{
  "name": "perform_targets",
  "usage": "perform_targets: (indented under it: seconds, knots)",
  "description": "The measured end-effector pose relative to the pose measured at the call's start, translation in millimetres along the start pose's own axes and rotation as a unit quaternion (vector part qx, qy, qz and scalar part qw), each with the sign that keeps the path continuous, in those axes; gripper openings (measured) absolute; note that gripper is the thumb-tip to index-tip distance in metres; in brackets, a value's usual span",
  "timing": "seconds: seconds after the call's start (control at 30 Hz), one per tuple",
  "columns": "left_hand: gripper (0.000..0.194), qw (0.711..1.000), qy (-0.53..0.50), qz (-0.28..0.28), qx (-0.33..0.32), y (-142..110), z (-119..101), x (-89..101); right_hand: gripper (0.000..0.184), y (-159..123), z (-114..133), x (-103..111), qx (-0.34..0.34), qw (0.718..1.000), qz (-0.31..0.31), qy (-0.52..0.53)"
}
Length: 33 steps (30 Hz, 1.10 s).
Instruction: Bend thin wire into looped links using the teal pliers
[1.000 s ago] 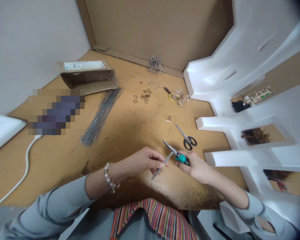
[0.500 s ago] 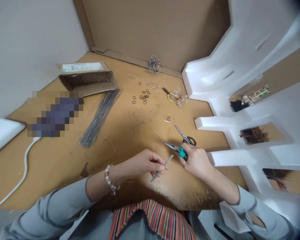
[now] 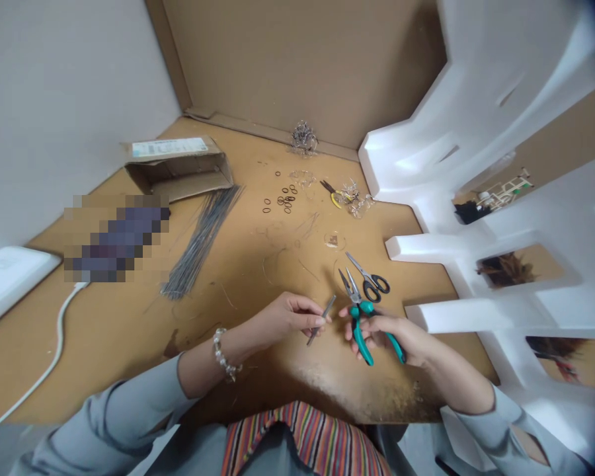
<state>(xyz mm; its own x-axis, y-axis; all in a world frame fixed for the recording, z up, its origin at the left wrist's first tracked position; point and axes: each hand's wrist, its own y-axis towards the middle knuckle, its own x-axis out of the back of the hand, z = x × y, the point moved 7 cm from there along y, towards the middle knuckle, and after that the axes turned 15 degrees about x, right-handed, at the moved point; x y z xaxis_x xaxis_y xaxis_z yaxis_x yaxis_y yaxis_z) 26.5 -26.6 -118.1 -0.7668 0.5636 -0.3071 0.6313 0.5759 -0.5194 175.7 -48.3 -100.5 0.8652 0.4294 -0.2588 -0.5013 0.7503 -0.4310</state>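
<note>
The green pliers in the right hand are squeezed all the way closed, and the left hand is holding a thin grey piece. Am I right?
Not quite: the green pliers in the right hand are open, as the head view shows. The left hand is holding a thin grey piece.

- Moderate, soft light, its source perhaps overhead.
- Pale glare on the table (image 3: pixel 322 380) near its front edge.
- Shadow darkens the cardboard's (image 3: pixel 302 73) right side.
- Wide-angle stretching; right corners blackened.
- Left patch (image 3: pixel 114 244) pixelated.
</note>
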Motion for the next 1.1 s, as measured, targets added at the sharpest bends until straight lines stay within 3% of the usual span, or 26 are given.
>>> perform_targets:
  seconds: [0.1, 0.2, 0.3, 0.4, 0.47, 0.53, 0.63, 0.93, 1.1]
  knots:
    - [0.019, 1.0, -0.019, -0.001, 0.002, 2.0, 2.3, 1.5, 0.039, -0.2, -5.2, -2.8, 0.007, 0.999, 0.016, -0.039]
    - [0.019, 1.0, -0.026, -0.007, 0.001, 2.7, 4.3, 5.6, 0.035, 0.2, -7.7, -0.2, 0.036, 0.974, 0.027, -0.221]
    - [0.02, 0.999, -0.038, -0.033, -0.009, 0.9, 1.0, 16.9, 0.043, -1.5, -0.8, 2.2, 0.104, 0.88, -0.004, -0.464]
    - [0.022, 0.995, -0.053, -0.084, -0.02, -1.8, -5.1, 33.4, 0.052, -4.1, 4.6, -5.8, 0.159, 0.775, -0.028, -0.611]
    - [0.024, 0.991, -0.07, -0.113, -0.023, -2.4, -7.3, 42.5, 0.051, -3.4, 3.8, -11.8, 0.167, 0.729, -0.034, -0.663]
    - [0.025, 0.988, -0.087, -0.126, -0.02, -1.1, -6.5, 47.0, 0.048, -1.6, 2.8, -15.8, 0.166, 0.7, -0.043, -0.693]
    - [0.026, 0.987, -0.095, -0.127, -0.013, 2.1, -2.6, 47.4, 0.047, 1.0, 1.6, -20.3, 0.169, 0.679, -0.044, -0.713]
    - [0.026, 0.988, -0.094, -0.121, -0.008, 5.8, 1.4, 48.1, 0.049, 1.4, 0.0, -23.0, 0.183, 0.648, -0.05, -0.737]
    - [0.028, 0.981, -0.083, -0.174, -0.021, 0.3, -5.3, 59.2, 0.049, 4.5, -5.8, -31.5, 0.177, 0.644, -0.093, -0.738]
